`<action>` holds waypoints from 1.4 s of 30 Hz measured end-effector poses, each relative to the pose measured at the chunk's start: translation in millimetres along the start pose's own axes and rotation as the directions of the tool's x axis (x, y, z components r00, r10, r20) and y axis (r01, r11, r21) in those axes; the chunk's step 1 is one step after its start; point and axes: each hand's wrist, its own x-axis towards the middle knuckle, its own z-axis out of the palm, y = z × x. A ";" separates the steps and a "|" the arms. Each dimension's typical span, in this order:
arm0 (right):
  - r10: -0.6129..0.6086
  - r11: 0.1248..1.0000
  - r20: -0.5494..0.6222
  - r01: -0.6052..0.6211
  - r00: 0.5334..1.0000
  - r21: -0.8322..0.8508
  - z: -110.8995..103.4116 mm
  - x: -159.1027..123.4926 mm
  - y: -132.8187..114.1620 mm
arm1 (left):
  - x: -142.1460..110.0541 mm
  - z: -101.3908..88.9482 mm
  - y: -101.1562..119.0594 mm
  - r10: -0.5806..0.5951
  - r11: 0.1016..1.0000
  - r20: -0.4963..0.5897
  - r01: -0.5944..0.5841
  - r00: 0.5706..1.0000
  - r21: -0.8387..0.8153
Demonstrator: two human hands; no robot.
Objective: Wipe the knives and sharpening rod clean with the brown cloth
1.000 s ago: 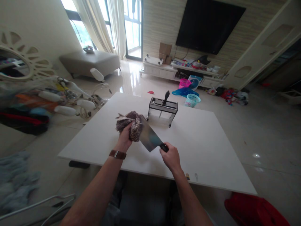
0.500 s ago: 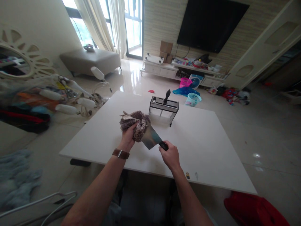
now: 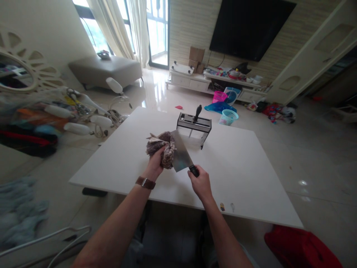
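Observation:
Bunched in my left hand (image 3: 156, 162) is a brown and white fluffy cloth (image 3: 169, 153), fingers wrapped round it. My right hand (image 3: 200, 181) grips the black handle of a cleaver (image 3: 182, 152). The broad blade points up and to the left, its left side against or just beside the cloth; I cannot tell if they touch. Both hands are above the white table (image 3: 240, 175). Behind the blade stands a knife block (image 3: 194, 128) with clear sides and a dark slotted top. One black-handled tool sticks up from it.
Two small items, one a brownish tag (image 3: 222, 206), lie by the table's near edge. A red bag or cover (image 3: 301, 245) is at the lower right. Beyond the table are a light blue basket (image 3: 228, 117) and a pink basket (image 3: 219, 97). Lamp parts (image 3: 100, 121) clutter the left.
The cloth has shifted slightly right along the blade. The cleaver has turned more upright, and its face, partly covered before, now shows more fully. Both hands keep their grips.

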 end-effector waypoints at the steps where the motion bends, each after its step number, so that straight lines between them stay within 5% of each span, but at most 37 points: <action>1: -0.004 1.000 -0.003 0.004 1.000 0.005 0.6 0.0 0.0 | -3.0 2.1 -3.6 -0.011 1.000 0.009 0.011 1.000 0.006; 8: -0.018 1.000 -0.005 0.018 1.000 -0.002 0.8 -0.7 -0.4 | -12.1 6.4 -15.5 0.056 0.997 -0.056 -0.053 0.997 0.065; 18: -0.015 0.999 0.010 0.014 1.000 0.030 3.0 -2.2 -2.8 | 0.6 1.0 1.0 0.188 0.981 -0.091 -0.191 0.978 -0.028; 29: 0.000 0.987 -0.053 0.009 0.999 0.158 8.6 2.3 8.2 | -20.9 9.2 -17.0 -0.089 0.990 0.123 0.074 0.988 0.120; 35: 0.011 0.986 -0.043 -0.004 0.999 0.167 7.6 3.1 8.0 | -20.0 9.1 -28.5 -0.010 0.986 0.043 0.003 0.999 0.168; 42: -0.012 0.998 -0.042 0.015 0.999 0.064 5.2 0.6 2.7 | -2.7 2.3 -8.3 0.148 0.988 -0.055 -0.145 0.987 0.057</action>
